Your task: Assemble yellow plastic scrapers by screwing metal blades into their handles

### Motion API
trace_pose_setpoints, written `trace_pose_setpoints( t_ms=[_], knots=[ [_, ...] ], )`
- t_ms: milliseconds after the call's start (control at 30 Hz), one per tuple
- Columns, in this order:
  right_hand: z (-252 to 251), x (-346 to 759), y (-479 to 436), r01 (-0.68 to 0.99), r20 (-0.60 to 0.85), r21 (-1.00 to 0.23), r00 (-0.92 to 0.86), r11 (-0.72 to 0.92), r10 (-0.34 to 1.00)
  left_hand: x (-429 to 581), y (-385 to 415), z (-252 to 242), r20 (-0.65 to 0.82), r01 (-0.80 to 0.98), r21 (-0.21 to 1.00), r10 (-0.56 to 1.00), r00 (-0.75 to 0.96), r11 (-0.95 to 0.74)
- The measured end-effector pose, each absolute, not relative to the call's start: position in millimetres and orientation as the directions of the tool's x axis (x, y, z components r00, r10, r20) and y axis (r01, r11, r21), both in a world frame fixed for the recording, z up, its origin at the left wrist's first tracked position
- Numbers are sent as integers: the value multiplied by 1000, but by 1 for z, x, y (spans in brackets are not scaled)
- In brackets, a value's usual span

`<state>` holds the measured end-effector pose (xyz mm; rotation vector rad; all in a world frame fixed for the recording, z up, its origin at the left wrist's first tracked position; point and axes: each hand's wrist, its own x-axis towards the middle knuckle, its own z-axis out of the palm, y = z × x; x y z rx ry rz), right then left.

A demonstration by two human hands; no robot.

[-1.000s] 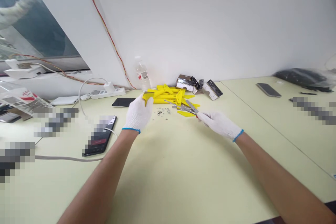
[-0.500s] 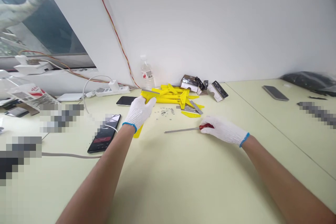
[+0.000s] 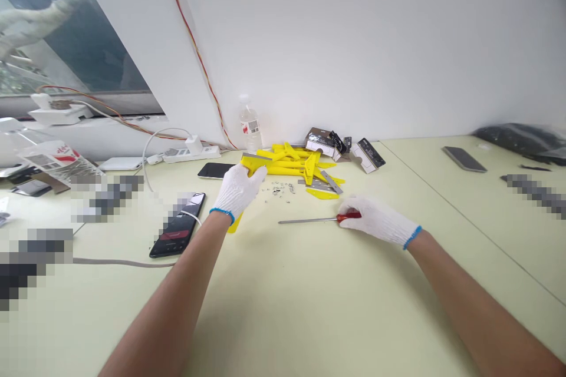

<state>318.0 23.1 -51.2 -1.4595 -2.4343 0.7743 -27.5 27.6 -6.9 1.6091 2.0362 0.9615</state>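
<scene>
Yellow plastic piece [image 3: 251, 161] clenched in my left grip [image 3: 237, 191]; red-handled screwdriver [image 3: 319, 220] clenched in my right grip [image 3: 377, 221].

Both arms reach in from the bottom corners, holding the gloved hands low over the counter [image 3: 283, 306]. My left glove hides the piece's middle: a grey edge shows above the fingers, a yellow tip below. The steel shaft points left, well short of the piece. Just ahead lie small metal fasteners [image 3: 278, 189], too tiny to make out singly, beside a heap of yellow pieces [image 3: 292, 165] and grey metal strips [image 3: 325, 185].
</scene>
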Motion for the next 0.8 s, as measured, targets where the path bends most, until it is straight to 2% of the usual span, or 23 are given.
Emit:
trace_pose_setpoints(
  t_ms=[100, 233, 300, 433, 500, 567, 633, 700, 800],
  knots=[
    [-53, 317, 23, 766, -88, -528, -478, 366, 874, -27, 26, -6, 96, 694, 711, 963, -253, 112],
    [-46, 306, 20, 821, 26, -440, -394, 364, 919, -26, 23, -5, 103, 673, 737, 975, -198, 59],
    [-36, 291, 16, 806, 57, -485, -358, 340, 932, -22, 22, -5, 146, 725, 689, 981, -131, -6],
    [-7, 248, 13, 609, 46, -754, -325, 246, 945, -10, 18, -10, 244, 887, 429, 968, 68, -170],
    [4, 224, 17, 468, -57, -876, -342, 118, 938, -4, 17, -14, 284, 923, 270, 938, 197, -276],
    [10, 204, 24, 427, -156, -903, -433, 50, 888, -2, 16, -18, 294, 919, 147, 903, 313, -366],
    [12, 191, 31, 429, -190, -902, -495, 48, 848, -2, 16, -17, 294, 900, 95, 876, 383, -425],
    [11, 184, 35, 443, -171, -892, -517, 92, 839, -5, 16, -13, 309, 893, 153, 879, 365, -424],
    [8, 182, 39, 456, -89, -871, -514, 184, 853, -12, 12, 2, 298, 839, 438, 933, 203, -322]
  ],
)
